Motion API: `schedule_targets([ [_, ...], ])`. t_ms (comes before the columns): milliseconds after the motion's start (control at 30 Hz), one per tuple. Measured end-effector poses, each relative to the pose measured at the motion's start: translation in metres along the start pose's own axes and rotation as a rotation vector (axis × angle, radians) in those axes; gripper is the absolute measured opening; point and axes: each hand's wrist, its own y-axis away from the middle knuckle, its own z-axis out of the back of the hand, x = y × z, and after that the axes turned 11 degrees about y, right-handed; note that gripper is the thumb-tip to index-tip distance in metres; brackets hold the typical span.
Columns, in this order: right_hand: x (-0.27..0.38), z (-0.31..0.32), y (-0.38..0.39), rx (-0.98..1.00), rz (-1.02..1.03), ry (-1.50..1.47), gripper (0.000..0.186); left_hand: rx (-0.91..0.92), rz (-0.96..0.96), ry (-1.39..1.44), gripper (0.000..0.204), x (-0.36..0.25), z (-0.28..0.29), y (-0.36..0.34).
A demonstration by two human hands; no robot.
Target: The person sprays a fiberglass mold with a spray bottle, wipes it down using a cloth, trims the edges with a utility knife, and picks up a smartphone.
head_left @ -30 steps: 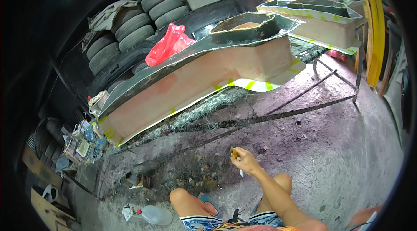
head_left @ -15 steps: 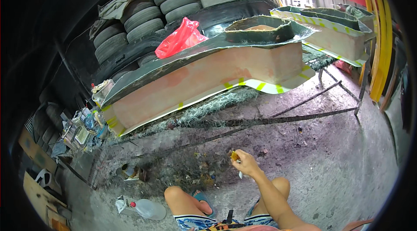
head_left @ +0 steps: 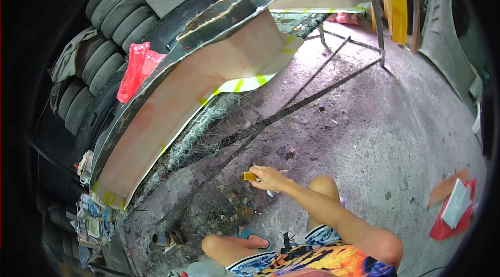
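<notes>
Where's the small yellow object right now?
In the head view, the small yellow object is just below the picture's centre, held at the fingertips of the right hand, on that hand's left side, with the stained floor behind it.

Your view has swung right, bringing the red sheet [head_left: 439,230] and white slab [head_left: 458,204] into fuller sight and cropping the bottle [head_left: 206,269]; the yellow piece [head_left: 250,176] in your right hand [head_left: 270,178] seems turned more leftward.
</notes>
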Motion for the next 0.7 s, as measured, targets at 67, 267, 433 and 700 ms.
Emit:
schedule_targets([
  [67, 0.0, 0.002, 0.0, 0.023, 0.008, 0.015, 0.026, 0.002, 0.008, -0.008, 0.031, -0.002, -0.001, -0.002],
  [267, 0.001, 0.007, -0.002, 0.05, -0.032, -0.032, 0.026, 0.005, 0.035, -0.024, 0.031, -0.006, 0.0, -0.006],
  [433, -0.001, 0.006, -0.002, 0.056, -0.03, -0.005, 0.025, 0.007, 0.05, -0.03, 0.032, -0.004, 0.002, -0.005],
  [700, 0.001, 0.003, 0.0, 0.023, 0.019, 0.01, 0.024, 0.043, 0.086, -0.011, 0.032, 0.027, 0.011, -0.002],
])
